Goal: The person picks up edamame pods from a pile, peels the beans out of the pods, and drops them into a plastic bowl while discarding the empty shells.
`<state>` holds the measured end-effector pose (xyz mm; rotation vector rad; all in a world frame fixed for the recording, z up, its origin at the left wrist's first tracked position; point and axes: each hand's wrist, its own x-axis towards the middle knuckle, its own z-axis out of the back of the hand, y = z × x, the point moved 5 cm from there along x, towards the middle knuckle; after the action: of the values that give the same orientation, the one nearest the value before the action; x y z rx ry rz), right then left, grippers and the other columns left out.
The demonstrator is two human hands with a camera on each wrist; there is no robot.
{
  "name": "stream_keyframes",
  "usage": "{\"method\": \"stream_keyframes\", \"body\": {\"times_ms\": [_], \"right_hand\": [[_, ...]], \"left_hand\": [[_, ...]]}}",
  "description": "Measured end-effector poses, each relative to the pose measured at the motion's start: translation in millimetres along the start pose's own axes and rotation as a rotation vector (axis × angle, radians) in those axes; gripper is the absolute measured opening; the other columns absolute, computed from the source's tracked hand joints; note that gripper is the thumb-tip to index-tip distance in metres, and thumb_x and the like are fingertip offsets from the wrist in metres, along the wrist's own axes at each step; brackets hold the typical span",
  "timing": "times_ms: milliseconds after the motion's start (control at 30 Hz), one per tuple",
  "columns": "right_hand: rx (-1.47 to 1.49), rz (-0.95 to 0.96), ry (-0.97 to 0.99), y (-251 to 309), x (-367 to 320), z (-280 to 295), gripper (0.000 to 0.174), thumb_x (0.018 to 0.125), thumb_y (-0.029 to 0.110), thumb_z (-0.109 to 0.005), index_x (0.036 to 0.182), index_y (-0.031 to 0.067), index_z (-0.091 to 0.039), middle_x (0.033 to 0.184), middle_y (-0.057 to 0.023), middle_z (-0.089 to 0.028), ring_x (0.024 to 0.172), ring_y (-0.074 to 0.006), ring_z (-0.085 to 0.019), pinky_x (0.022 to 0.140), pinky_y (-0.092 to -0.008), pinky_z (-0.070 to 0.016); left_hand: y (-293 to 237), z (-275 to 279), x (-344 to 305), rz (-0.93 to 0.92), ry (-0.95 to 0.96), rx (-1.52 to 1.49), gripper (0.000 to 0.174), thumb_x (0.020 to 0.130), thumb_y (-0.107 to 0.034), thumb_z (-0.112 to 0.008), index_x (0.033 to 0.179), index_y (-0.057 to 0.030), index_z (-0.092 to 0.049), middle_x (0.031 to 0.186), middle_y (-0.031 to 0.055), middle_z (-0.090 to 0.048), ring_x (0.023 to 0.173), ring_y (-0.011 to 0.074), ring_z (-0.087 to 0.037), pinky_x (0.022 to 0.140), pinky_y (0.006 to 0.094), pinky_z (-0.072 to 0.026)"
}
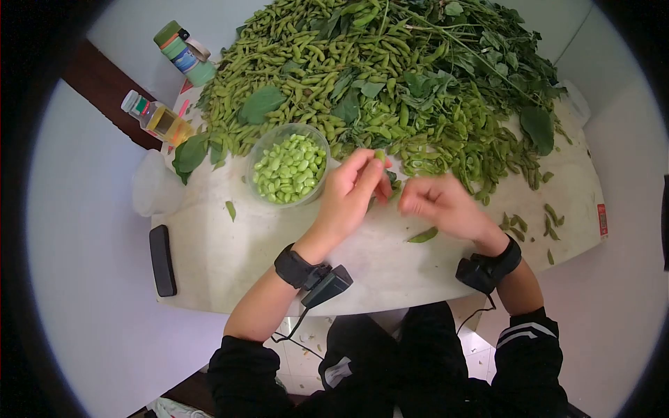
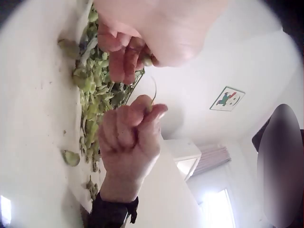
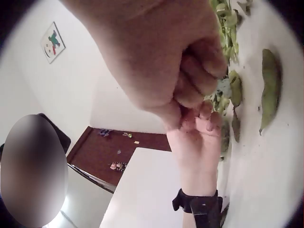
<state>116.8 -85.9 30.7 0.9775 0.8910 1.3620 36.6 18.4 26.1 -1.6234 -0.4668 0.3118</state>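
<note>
My left hand pinches a green pod between thumb and fingers, just right of a clear bowl of shelled beans. In the left wrist view, a bit of that pod shows at the left fingertips. Facing it, my right hand has curled fingers. Its thumb and index finger pinch a thin strand, seen in the left wrist view. The two hands are slightly apart. A loose pod lies on the table below them, also seen in the right wrist view.
A large heap of pods and leafy stems covers the table's far side. At the left stand a green-lidded bottle and an oil bottle; a black case lies near the left edge. Several pods lie at right.
</note>
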Motion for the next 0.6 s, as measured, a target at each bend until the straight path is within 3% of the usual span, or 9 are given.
{"method": "stream_keyframes", "body": {"times_ms": [67, 167, 200, 267, 400, 467, 500, 567, 600], "right_hand": [[0.129, 0.121, -0.470, 0.6, -1.2, 26.5, 0.029, 0.084, 0.024, -0.055, 0.066, 0.0004, -0.054, 0.057, 0.0028, -0.049, 0.053, -0.0073, -0.043, 0.049, -0.0233, -0.0347], [0.224, 0.007, -0.639, -0.1, -10.4, 46.9, 0.028, 0.085, 0.021, -0.054, 0.067, 0.0007, -0.056, 0.058, 0.0043, -0.048, 0.053, -0.0040, -0.041, 0.048, -0.0204, -0.0322], [0.224, 0.008, -0.639, -4.2, -13.6, 53.0, 0.028, 0.085, 0.021, -0.054, 0.067, 0.0007, -0.056, 0.058, 0.0043, -0.048, 0.053, -0.0040, -0.041, 0.048, -0.0204, -0.0322], [0.566, 0.021, -0.526, -16.4, -16.7, 57.7, 0.023, 0.085, 0.019, -0.054, 0.071, 0.0015, -0.058, 0.058, 0.0045, -0.048, 0.054, -0.0015, -0.040, 0.048, -0.0175, -0.0300], [0.371, -0.139, -0.671, -10.2, -8.2, 46.5, 0.025, 0.087, 0.021, -0.051, 0.075, -0.0001, -0.057, 0.062, 0.0031, -0.050, 0.058, -0.0035, -0.043, 0.052, -0.0188, -0.0342], [0.150, -0.001, -0.534, -1.2, 0.7, 35.2, 0.029, 0.090, 0.026, -0.044, 0.076, 0.0027, -0.055, 0.053, 0.0080, -0.035, 0.046, -0.0013, -0.029, 0.041, -0.0185, -0.0199], [0.151, -0.001, -0.534, -1.6, 0.1, 35.0, 0.029, 0.090, 0.026, -0.044, 0.076, 0.0027, -0.055, 0.053, 0.0080, -0.035, 0.046, -0.0013, -0.029, 0.041, -0.0185, -0.0199], [0.122, 0.010, -0.290, -0.7, 3.0, 24.0, 0.030, 0.091, 0.026, -0.043, 0.075, 0.0031, -0.054, 0.053, 0.0078, -0.035, 0.047, -0.0015, -0.028, 0.042, -0.0187, -0.0202], [0.206, -0.064, -0.273, 1.1, 2.0, 20.6, 0.031, 0.091, 0.026, -0.042, 0.070, 0.0043, -0.050, 0.053, 0.0078, -0.034, 0.048, -0.0020, -0.026, 0.042, -0.0191, -0.0205]], "left_hand": [[1.8, -3.5, 0.3, -0.012, 0.030, 0.090, 0.021, 0.090, -0.018, -0.043, 0.096, 0.0014, -0.050, 0.064, 0.0039, -0.053, 0.056, 0.0075, -0.048, 0.053, 0.0200, -0.0398], [5.5, -6.3, -0.1, -0.007, 0.048, 0.054, 0.023, 0.090, -0.019, -0.044, 0.096, 0.0017, -0.052, 0.068, 0.0031, -0.053, 0.056, 0.0071, -0.047, 0.054, 0.0195, -0.0395], [6.5, -5.8, 0.3, -0.022, 0.062, 0.070, 0.024, 0.090, -0.019, -0.044, 0.102, -0.0007, -0.051, 0.070, 0.0031, -0.054, 0.058, 0.0067, -0.048, 0.051, 0.0182, -0.0369], [5.5, -5.7, -0.1, -0.037, 0.076, 0.086, 0.026, 0.090, -0.020, -0.044, 0.109, -0.0031, -0.049, 0.072, 0.0030, -0.054, 0.059, 0.0064, -0.049, 0.048, 0.0169, -0.0344], [5.8, -9.9, -0.6, 0.002, 0.120, 0.024, 0.024, 0.088, -0.017, -0.047, 0.107, -0.0028, -0.041, 0.074, 0.0050, -0.057, 0.060, 0.0087, -0.053, 0.049, 0.0180, -0.0372], [7.5, -11.3, -0.5, 0.015, 0.145, -0.031, 0.023, 0.087, -0.017, -0.049, 0.104, -0.0028, -0.040, 0.076, 0.0053, -0.058, 0.061, 0.0089, -0.055, 0.049, 0.0184, -0.0382], [7.7, -11.8, -0.5, 0.014, 0.154, -0.024, 0.020, 0.087, -0.016, -0.049, 0.100, -0.0031, -0.040, 0.076, 0.0057, -0.059, 0.061, 0.0093, -0.055, 0.049, 0.0183, -0.0382], [7.4, -12.4, -0.6, 0.014, 0.164, -0.017, 0.017, 0.087, -0.015, -0.049, 0.096, -0.0034, -0.041, 0.077, 0.0062, -0.059, 0.061, 0.0096, -0.056, 0.049, 0.0182, -0.0382], [6.5, -13.0, -0.8, 0.011, 0.173, 0.005, 0.015, 0.088, -0.014, -0.048, 0.095, -0.0033, -0.041, 0.077, 0.0064, -0.059, 0.061, 0.0099, -0.056, 0.049, 0.0183, -0.0382]]}}
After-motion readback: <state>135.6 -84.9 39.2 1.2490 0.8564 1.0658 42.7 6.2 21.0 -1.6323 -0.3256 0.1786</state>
